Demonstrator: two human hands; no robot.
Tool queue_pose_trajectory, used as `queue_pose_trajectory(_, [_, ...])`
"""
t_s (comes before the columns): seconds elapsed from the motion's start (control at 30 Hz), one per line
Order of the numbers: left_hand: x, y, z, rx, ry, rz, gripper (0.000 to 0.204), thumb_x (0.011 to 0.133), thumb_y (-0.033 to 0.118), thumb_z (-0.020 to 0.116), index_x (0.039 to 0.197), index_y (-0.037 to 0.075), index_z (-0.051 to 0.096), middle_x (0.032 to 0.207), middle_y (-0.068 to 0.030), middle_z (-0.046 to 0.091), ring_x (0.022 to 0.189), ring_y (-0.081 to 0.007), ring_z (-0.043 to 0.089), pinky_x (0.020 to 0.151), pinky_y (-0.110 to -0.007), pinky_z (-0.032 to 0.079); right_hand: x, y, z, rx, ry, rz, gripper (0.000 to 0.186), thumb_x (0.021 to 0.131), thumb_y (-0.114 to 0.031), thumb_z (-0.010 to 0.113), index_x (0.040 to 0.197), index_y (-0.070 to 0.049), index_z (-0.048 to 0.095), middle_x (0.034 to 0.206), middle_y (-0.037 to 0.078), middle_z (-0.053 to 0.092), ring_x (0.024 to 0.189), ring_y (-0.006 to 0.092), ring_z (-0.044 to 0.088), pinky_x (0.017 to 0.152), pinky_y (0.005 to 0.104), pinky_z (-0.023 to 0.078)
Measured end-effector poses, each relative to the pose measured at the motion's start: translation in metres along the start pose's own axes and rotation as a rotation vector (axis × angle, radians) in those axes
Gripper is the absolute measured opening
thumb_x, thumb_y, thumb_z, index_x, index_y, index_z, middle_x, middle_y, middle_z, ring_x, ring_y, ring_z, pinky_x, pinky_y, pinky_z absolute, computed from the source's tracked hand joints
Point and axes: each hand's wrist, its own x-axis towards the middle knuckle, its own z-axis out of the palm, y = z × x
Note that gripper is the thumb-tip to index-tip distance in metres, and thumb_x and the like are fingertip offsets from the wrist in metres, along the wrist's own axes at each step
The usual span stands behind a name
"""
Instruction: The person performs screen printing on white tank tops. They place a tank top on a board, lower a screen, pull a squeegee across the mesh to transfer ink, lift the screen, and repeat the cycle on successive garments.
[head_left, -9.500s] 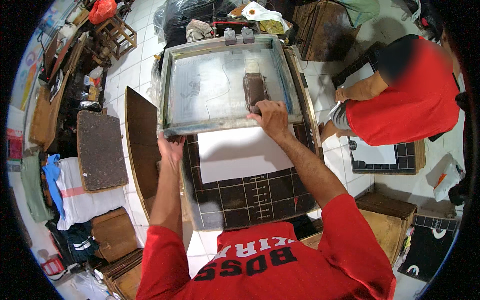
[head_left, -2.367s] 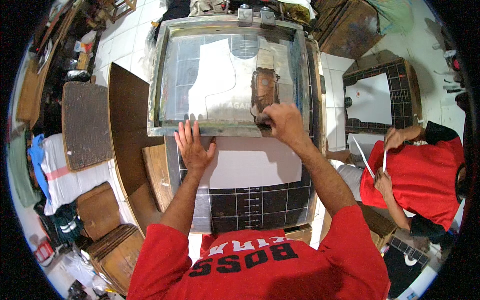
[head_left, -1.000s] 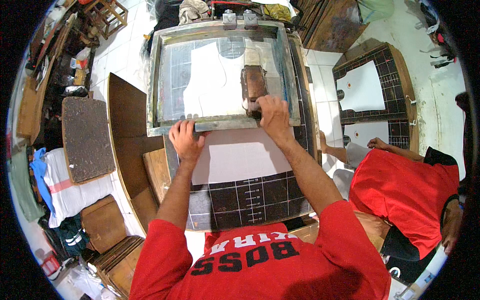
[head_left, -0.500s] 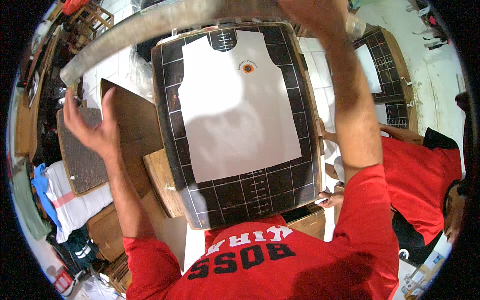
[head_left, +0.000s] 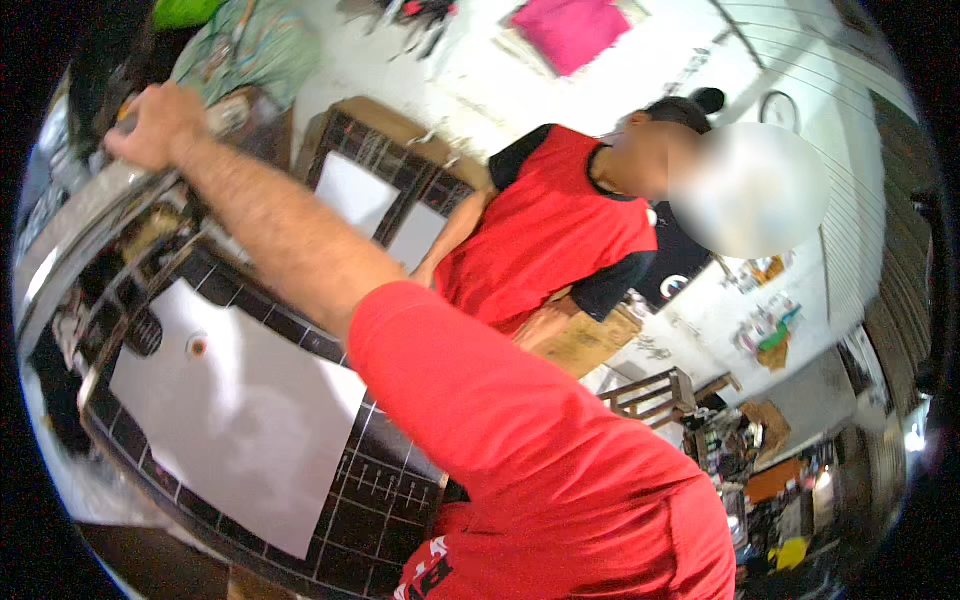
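My right hand [head_left: 160, 128] reaches to the upper left with its fingers closed over the corner of a pale, flat-barred frame [head_left: 75, 215]. The frame is raised beyond the far end of a black board. A white sleeveless shirt-body piece [head_left: 240, 420] lies flat on this black board [head_left: 370, 510], which is ruled with white grid lines. Near the neck cutout, the piece carries a small round orange print [head_left: 197, 346]. My left hand is out of view.
A co-worker in a red and black shirt [head_left: 560, 220] stands beyond my right arm, hands low near a second gridded board [head_left: 345, 140] with white pieces. A wooden rack [head_left: 655, 395] stands farther right. A green bag [head_left: 250, 50] is at the upper left.
My view has swung to the right and tilted. My right hand, earlier blurred at the top, now shows closed on the frame. My left hand, earlier open-fingered by the frame's left end, has left view.
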Motion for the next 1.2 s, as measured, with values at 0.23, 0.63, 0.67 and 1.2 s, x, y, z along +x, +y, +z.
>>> queue_pose_trajectory(0.23, [-0.016, 0.038, 0.022, 0.102, -0.011, 0.022, 0.05, 0.101, 0.028, 0.062, 0.145, 0.006, 0.057, 0.134, -0.0155, 0.068, 0.116, -0.0326, 0.067, 0.1, -0.041, 0.053, 0.012, -0.01, 0.007, 0.051, 0.082, -0.064, 0.049, 0.075, -0.057, 0.065, 0.099, -0.019, 0.083, 0.102, 0.018, 0.076, 0.102, 0.0354, 0.072, 0.097, 0.0445, 0.055])
queue_pose_trajectory(0.63, [-0.177, -0.031, -0.086, 0.165, 0.409, -0.146, 0.051, 0.097, 0.027, 0.068, 0.142, 0.003, 0.06, 0.13, -0.0182, 0.07, 0.112, -0.034, 0.069, 0.098, -0.042, 0.053, 0.031, -0.001, -0.021, 0.077, -0.129, -0.03, 0.067, 0.078, -0.066, 0.064, 0.12, -0.015, 0.077, 0.121, 0.019, 0.073, 0.115, 0.0371, 0.068, 0.101, 0.0508, 0.052])
queue_pose_trajectory(0.67, [-0.206, -0.035, -0.1, 0.221, 0.508, -0.204, 0.051, 0.097, 0.027, 0.068, 0.142, 0.003, 0.06, 0.129, -0.0184, 0.07, 0.111, -0.0341, 0.069, 0.098, -0.042, 0.053, 0.032, -0.005, -0.019, 0.062, 0.048, -0.178, 0.072, 0.081, -0.069, 0.061, 0.13, -0.017, 0.072, 0.128, 0.019, 0.07, 0.118, 0.0372, 0.067, 0.104, 0.052, 0.051])
queue_pose_trajectory(1.2, [-0.463, 0.139, 0.155, 0.422, 0.34, 0.838, 0.055, 0.077, 0.013, 0.074, 0.132, 0.017, 0.068, 0.134, -0.0006, 0.066, 0.109, -0.025, 0.062, 0.092, -0.042, 0.048, 0.021, 0.028, -0.02, -0.066, -0.038, -0.15, 0.08, 0.087, -0.074, 0.053, 0.141, -0.016, 0.064, 0.136, 0.022, 0.066, 0.126, 0.039, 0.063, 0.108, 0.0523, 0.048])
